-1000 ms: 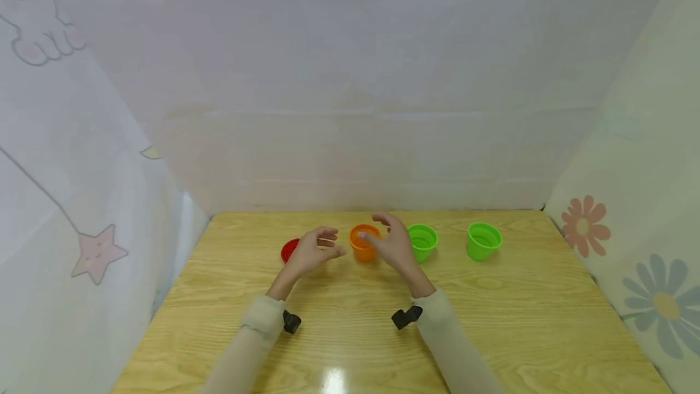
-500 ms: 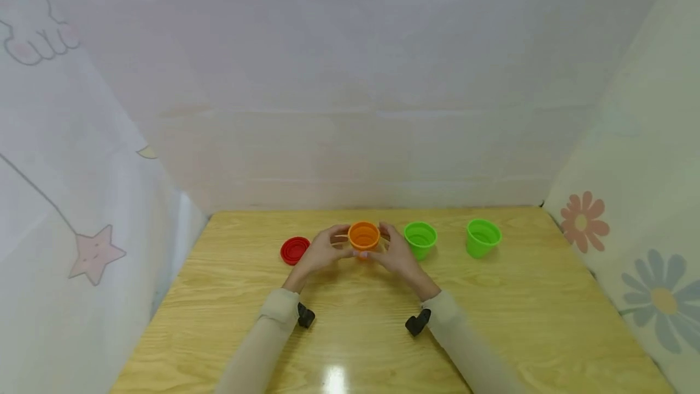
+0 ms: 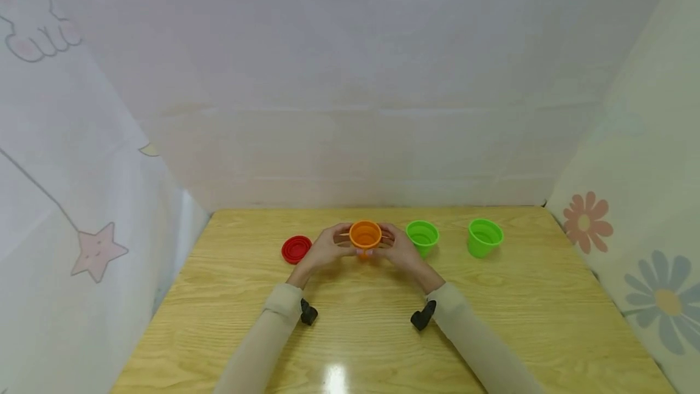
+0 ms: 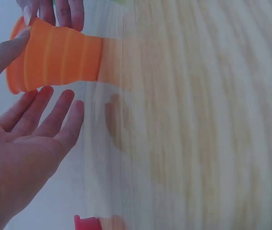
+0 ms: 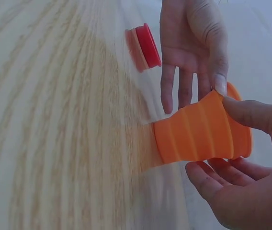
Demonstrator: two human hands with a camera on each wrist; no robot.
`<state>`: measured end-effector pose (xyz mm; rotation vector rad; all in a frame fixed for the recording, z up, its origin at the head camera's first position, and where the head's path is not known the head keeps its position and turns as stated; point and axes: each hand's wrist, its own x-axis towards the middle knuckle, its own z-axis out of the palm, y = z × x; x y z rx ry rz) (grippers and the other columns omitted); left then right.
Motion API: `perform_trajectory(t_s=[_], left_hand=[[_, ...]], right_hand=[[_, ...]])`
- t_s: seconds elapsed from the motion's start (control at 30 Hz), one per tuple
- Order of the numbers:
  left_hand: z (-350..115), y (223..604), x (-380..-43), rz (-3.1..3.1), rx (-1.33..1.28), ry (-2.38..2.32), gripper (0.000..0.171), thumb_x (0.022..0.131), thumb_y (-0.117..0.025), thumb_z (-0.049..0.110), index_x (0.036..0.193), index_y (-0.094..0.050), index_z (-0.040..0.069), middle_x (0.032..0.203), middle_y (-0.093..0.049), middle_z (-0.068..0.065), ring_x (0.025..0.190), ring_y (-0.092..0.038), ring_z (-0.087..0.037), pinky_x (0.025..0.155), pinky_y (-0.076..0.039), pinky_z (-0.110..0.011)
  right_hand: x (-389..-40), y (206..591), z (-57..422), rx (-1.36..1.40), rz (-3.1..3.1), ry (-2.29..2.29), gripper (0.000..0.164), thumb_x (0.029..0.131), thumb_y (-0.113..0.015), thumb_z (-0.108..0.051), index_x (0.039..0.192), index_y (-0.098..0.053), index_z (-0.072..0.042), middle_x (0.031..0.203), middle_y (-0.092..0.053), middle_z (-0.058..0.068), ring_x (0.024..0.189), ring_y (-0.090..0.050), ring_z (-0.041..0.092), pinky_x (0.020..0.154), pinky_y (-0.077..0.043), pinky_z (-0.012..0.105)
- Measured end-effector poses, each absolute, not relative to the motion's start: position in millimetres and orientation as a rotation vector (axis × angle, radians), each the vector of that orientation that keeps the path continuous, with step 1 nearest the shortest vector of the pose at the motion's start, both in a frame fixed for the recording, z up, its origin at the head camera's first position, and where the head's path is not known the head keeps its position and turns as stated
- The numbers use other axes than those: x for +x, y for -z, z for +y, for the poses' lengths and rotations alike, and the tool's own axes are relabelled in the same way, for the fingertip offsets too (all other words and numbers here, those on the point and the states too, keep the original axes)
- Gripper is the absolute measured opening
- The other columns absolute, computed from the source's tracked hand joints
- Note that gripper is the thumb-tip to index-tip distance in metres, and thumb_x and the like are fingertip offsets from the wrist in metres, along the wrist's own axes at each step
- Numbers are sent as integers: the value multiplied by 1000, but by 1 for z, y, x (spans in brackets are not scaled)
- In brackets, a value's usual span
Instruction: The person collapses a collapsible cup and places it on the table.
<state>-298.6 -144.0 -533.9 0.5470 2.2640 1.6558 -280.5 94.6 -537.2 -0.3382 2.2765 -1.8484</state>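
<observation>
An orange collapsible cup (image 3: 365,235) stands unfolded on the wooden table, its ribbed wall showing in both wrist views. From the left, my left hand (image 3: 327,247) holds it, the thumb on the near side just under the rim and the fingers along its side. My right hand (image 3: 400,249) grips it the same way from the right. Both thumb tips (image 5: 221,82) meet near each other at the front of the cup. In the right wrist view the cup's base (image 5: 159,143) sits at the tabletop.
Left of the hands a red collapsible cup (image 3: 296,249) lies folded flat on the table (image 3: 350,321). Close to my right hand is an unfolded green cup (image 3: 422,235), with another green cup (image 3: 483,236) farther right. A pale cloth wall (image 3: 377,157) rises behind the table.
Both hands have come in to the orange cup from either side and taken hold of it under the rim. My left hand no longer covers part of the red cup.
</observation>
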Motion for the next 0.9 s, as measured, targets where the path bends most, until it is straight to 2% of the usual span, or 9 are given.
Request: perform_trajectory(t_s=[0.33, 0.67, 0.9], left_hand=[[-144, 539, -297, 2224, 558, -1711, 65, 94, -79, 8, 153, -51, 6, 152, -58, -18, 134, -63, -38, 107, -60, -42], [-146, 525, -285, 2227, 556, -1715, 63, 95, -78, 9, 153, -52, 6, 153, -57, -19, 136, -61, -41, 107, -59, -43], [-145, 520, -271, 2224, 562, -1687, 60, 95, -79, 13, 149, -56, 8, 153, -58, -16, 137, -60, -38, 109, -58, -42]], right_hand=[[-276, 537, 91, -268, 2266, 1901, 66, 90, -80, 1, 150, -51, -3, 148, -60, 20, 136, -60, 37, 117, -51, 51], [-266, 527, 91, -315, 2259, 1926, 65, 91, -79, 2, 149, -52, -1, 148, -60, 23, 136, -60, 41, 118, -50, 53], [-252, 521, 98, -307, 2276, 1871, 65, 90, -82, -3, 148, -54, -5, 147, -61, 19, 134, -62, 38, 113, -55, 50]])
